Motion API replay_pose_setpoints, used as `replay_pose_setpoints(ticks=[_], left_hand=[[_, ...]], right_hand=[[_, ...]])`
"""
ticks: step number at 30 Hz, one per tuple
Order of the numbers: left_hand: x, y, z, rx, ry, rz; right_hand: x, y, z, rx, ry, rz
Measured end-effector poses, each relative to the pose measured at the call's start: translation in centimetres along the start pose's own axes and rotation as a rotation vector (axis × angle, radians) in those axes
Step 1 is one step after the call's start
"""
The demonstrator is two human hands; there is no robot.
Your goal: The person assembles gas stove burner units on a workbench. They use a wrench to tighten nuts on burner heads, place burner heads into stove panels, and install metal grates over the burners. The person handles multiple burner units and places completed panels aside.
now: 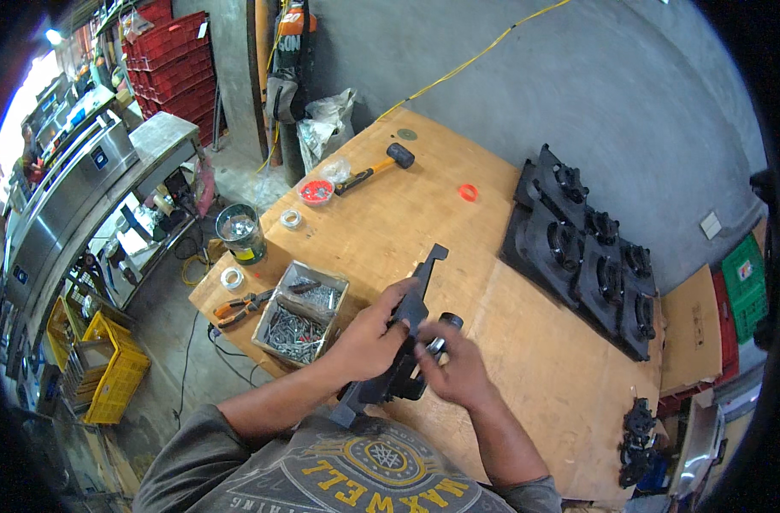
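Note:
Close to my body, a long black metal bracket (429, 267) with a hooked far end is held at a slant over the wooden table. My left hand (371, 338) is closed round its middle, thumb on top. Against the bracket's right side, my right hand (458, 369) has its fingers pinched on a small shiny metal piece (436, 347), whose kind I cannot make out. A round black knob-like part (451, 321) sticks out just beyond those fingers. The bracket's near end reaches my shirt, and its underside is partly hidden by my hands.
Left of my hands stands a divided bin (286, 357) of screws, with orange-handled pliers (233, 309) beside it. Farther off are a can (239, 235), a red bowl (316, 191) and a mallet (375, 167). Black panels with round fittings (564, 244) lie on the right.

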State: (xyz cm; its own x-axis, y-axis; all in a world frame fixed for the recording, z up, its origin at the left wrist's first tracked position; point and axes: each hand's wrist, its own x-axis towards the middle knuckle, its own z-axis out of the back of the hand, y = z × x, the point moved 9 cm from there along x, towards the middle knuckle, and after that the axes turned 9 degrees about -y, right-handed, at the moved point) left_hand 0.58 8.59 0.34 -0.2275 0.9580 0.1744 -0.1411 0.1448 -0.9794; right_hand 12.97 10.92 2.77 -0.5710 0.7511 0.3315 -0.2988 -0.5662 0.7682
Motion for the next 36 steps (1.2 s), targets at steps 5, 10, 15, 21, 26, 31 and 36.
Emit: replay_pose_setpoints(ticks=[5, 10, 15, 21, 26, 31, 36], left_hand=[[-0.3, -0.7, -0.8, 0.070, -0.014, -0.171], [-0.2, -1.0, -0.6, -0.050, 0.040, 0.041], [0.1, -0.3, 0.0, 0.024, 0.003, -0.052], [0.3, 0.3, 0.0, -0.002, -0.011, -0.080], [0.0, -0.2, -0.1, -0.039, -0.006, -0.029], [0.2, -0.2, 0.0, -0.033, 0.013, -0.013], [0.3, 0.3, 0.1, -0.068, 0.012, -0.001]], right_hand=[[3.3, -8.5, 1.6, 0.393, -0.177, -0.310], [2.8, -12.3, -1.1, 0.852, -0.186, -0.596], [1.9, -11.3, 0.4, 0.978, -0.387, -0.596], [-0.8, -3.4, 2.0, 0.469, -0.331, 0.010], [-2.0, 1.0, 0.4, 0.144, -0.109, 0.220], [-3.8, 3.9, -1.7, 0.036, 0.131, 0.522], [-4.5, 4.6, -3.1, -0.054, 0.244, 0.582]])
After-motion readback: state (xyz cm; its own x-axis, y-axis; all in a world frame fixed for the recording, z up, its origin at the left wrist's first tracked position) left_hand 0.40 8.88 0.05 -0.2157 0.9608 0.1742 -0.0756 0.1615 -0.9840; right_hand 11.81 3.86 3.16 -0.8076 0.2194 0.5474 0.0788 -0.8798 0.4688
